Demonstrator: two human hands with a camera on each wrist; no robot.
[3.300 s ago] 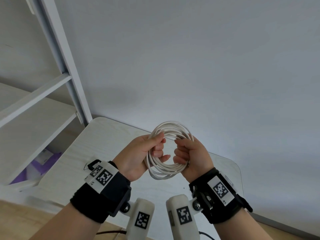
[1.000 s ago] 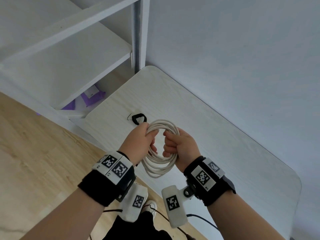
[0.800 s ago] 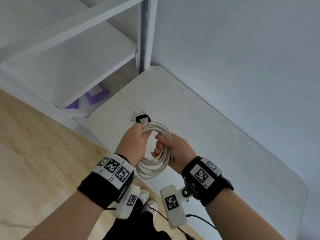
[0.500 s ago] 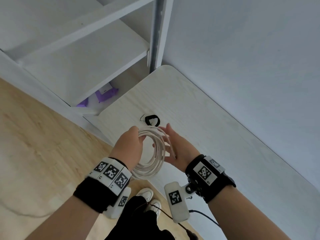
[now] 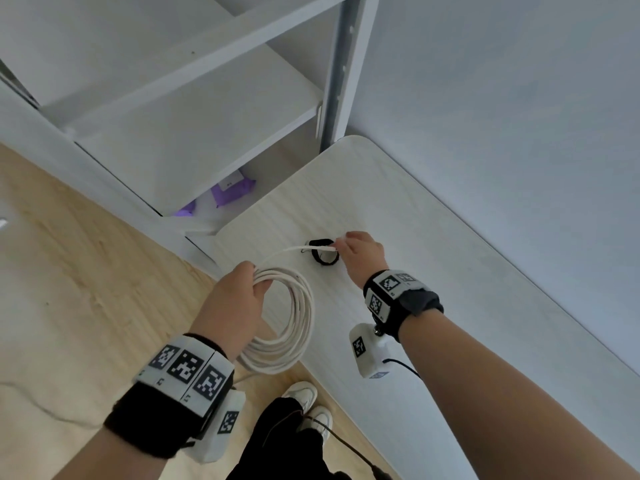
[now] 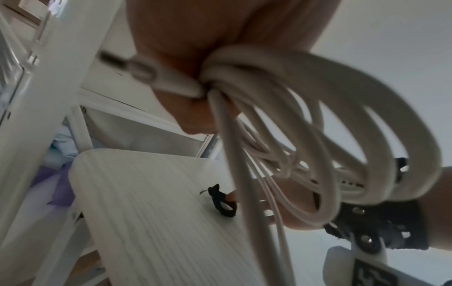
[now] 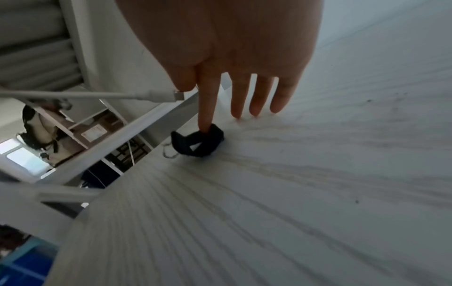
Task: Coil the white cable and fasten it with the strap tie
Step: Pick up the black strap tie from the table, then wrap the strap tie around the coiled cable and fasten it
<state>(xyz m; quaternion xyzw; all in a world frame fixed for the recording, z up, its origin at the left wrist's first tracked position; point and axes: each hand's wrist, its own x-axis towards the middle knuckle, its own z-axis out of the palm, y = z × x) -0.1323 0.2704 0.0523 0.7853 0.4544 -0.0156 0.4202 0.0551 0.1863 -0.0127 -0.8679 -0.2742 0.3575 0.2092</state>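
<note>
Count first: one white cable (image 5: 287, 313), one black strap tie (image 5: 323, 252), two hands, both ours. We've got the coil in our left hand (image 5: 230, 306), low and centre-left in the head view, fingers wrapped round the bundled loops so it hangs off the near edge of the table (image 5: 433, 271). One loose end runs up and right to our right hand (image 5: 362, 254), mid-frame, which reaches out over the strap tie lying on the tabletop.

The right wrist view shows what the head view hides: fingers (image 7: 259, 96) straight and spread, pointing down, index tip touching the strap tie (image 7: 198, 143), and the cable's plug (image 7: 179, 96) sitting right against the thumb side. Whether the thumb actually pinches it, we can't tell.

The left wrist view adds a second plug (image 6: 137, 67) sticking out of our grip at upper left, plus roughly five loops, blurry
</note>
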